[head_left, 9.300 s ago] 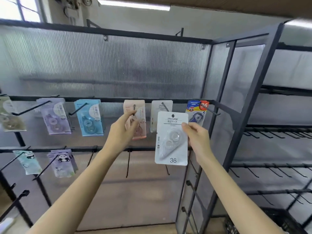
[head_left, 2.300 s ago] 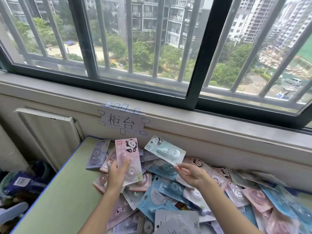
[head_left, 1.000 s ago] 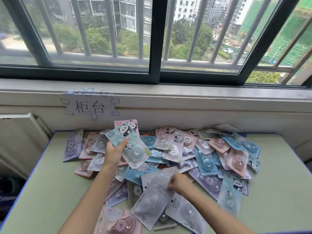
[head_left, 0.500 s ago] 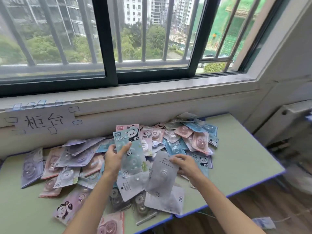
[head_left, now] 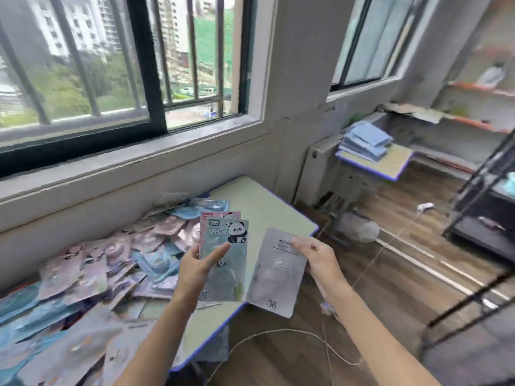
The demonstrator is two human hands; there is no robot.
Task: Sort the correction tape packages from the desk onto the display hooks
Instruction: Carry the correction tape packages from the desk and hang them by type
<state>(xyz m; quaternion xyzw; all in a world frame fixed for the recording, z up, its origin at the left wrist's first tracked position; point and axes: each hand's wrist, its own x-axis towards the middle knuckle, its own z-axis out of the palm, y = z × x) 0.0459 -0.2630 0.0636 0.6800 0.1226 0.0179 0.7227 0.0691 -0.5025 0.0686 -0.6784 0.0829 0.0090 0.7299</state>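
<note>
Left hand: the left hand (head_left: 195, 270) grips two flat carded packages fanned together — a pale green panda-print correction tape package (head_left: 224, 260) in front, with the top edge of a pink card package (head_left: 221, 215) showing behind it; thumb across the front, fingers behind.
Right hand: the right hand (head_left: 316, 256) pinches the upper edge of one grey-white rectangular blister package marked 36 (head_left: 274, 274), held upright off the tabletop's corner, over the floor.
Held count: three packages, two left and one right.
Pile: a loose heap of pink, blue and lilac glossy packages (head_left: 111, 271) lies on the pale green blue-edged tabletop (head_left: 267, 210) under the window — too blurred to count.
Floor: dark wood-look planks (head_left: 395, 277), a thin white cable (head_left: 278, 334) looping across.
Beyond: a second small desk bearing stacked blue sheets (head_left: 365, 142); black metal rack (head_left: 485, 196) at right.
</note>
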